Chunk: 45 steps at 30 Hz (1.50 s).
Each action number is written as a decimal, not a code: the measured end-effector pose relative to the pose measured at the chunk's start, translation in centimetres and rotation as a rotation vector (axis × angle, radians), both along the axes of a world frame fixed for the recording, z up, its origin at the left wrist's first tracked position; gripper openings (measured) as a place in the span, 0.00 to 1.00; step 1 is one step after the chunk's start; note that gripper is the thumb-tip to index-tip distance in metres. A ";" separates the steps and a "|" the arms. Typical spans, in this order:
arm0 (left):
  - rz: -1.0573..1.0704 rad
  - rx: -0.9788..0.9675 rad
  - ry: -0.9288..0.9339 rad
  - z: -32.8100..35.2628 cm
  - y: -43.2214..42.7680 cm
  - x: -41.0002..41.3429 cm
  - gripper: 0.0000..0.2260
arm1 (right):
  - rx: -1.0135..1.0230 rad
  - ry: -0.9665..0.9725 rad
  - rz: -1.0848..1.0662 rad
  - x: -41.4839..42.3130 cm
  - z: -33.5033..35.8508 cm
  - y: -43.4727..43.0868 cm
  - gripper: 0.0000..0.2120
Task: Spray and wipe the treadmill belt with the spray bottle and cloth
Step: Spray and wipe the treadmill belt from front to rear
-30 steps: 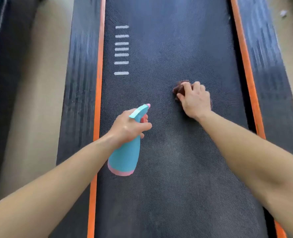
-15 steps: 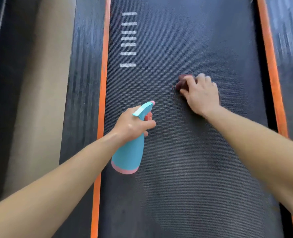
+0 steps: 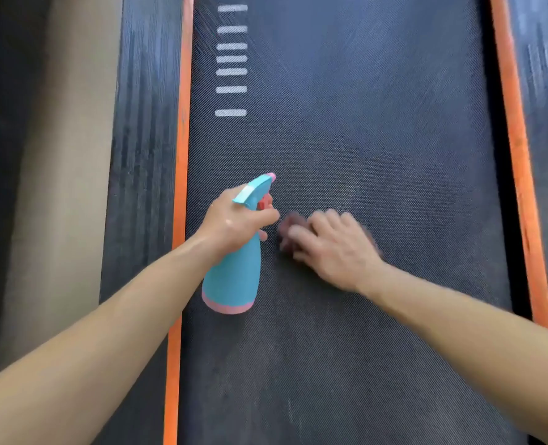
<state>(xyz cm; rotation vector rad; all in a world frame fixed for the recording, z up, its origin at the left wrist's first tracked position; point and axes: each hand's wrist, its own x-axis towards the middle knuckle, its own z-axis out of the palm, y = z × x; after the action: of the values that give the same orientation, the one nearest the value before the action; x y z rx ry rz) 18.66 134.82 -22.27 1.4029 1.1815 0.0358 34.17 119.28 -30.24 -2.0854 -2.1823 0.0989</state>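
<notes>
The dark treadmill belt [image 3: 362, 123] fills the middle of the head view. My left hand [image 3: 234, 223] grips the neck of a teal spray bottle [image 3: 234, 277] with a pink base, held just above the belt's left side, nozzle pointing away. My right hand [image 3: 330, 248] holds a dark reddish cloth [image 3: 290, 223] against the belt right beside the bottle. The cloth is mostly hidden under my fingers and blurred by motion.
Orange strips [image 3: 181, 155] [image 3: 516, 155] border the belt on both sides, with black ribbed side rails [image 3: 144, 139] beyond them. White stripe marks [image 3: 231, 72] sit on the belt's upper left. Beige floor [image 3: 57, 187] lies to the left.
My right hand has swept the cloth nearer and to the left, from mid-belt to right beside the bottle. My left hand kept its grip on the bottle.
</notes>
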 end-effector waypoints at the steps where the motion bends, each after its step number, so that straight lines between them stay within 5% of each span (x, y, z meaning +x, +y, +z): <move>1: -0.010 0.002 -0.001 0.0 -0.1 0.1 0.16 | 0.025 -0.009 -0.090 1.5 -0.2 1.8 0.18; 8: -0.043 -0.028 0.033 -0.3 -0.7 0.9 0.19 | 0.048 -0.080 -0.479 6.9 0.2 5.4 0.18; 15: -0.068 -0.040 0.021 -0.7 -0.7 1.6 0.22 | -0.032 0.019 0.007 -1.4 0.5 -7.9 0.15; 21: -0.154 -0.075 -0.045 -1.3 -1.6 3.9 0.22 | 0.041 -0.057 -0.499 10.8 -0.3 0.6 0.20; 26: -0.198 -0.077 -0.073 -0.6 -2.2 6.2 0.17 | 0.005 -0.106 -0.615 13.6 0.2 1.4 0.20; 32: -0.232 -0.078 -0.099 -0.1 -2.6 7.9 0.22 | 0.032 -0.034 -0.291 3.5 0.1 -10.4 0.15; 37: -0.259 -0.096 -0.073 0.2 -3.4 10.1 0.16 | -0.036 -0.020 -0.056 5.5 -0.2 -10.4 0.18; 45: -0.171 -0.108 -0.180 1.5 -6.3 12.3 0.20 | -0.081 -0.076 -0.243 6.1 0.2 -9.2 0.19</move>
<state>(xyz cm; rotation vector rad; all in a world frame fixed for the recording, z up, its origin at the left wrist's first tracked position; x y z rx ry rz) 30.92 128.51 -20.79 1.3705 0.8997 -0.0211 40.29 110.05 -30.08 -2.4185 -1.9751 0.0868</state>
